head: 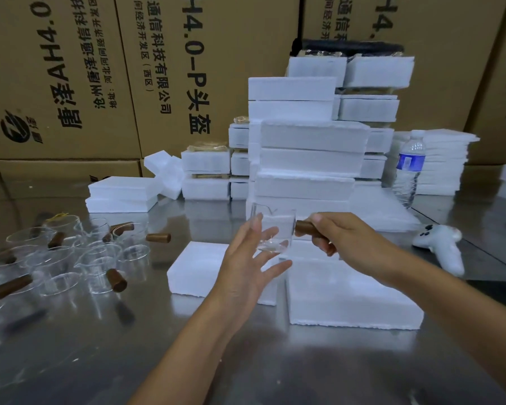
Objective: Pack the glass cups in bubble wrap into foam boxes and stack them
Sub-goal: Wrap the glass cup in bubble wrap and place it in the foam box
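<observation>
Fingers (323, 244) of right hand (345, 241) curled tight round wooden handle (304, 228) of glass cup (272, 232), centre frame. Handle grip likely keeps prints off the glass and the cup level. Left hand (246, 267) flat, fingers (268, 236) straight and spread at the cup's near wall, apparently steadying it; true contact hard to tell. Cup hangs above two low foam boxes (348, 293) at lower centre, probably about to go in. No bubble wrap visible on it. Loose cups (70, 258) clustered lower left on steel table (129, 346), within reach. Stacked foam boxes (310, 159) upper centre, pushed back. Water bottle (409, 168) and white controller (441, 244) at right.
</observation>
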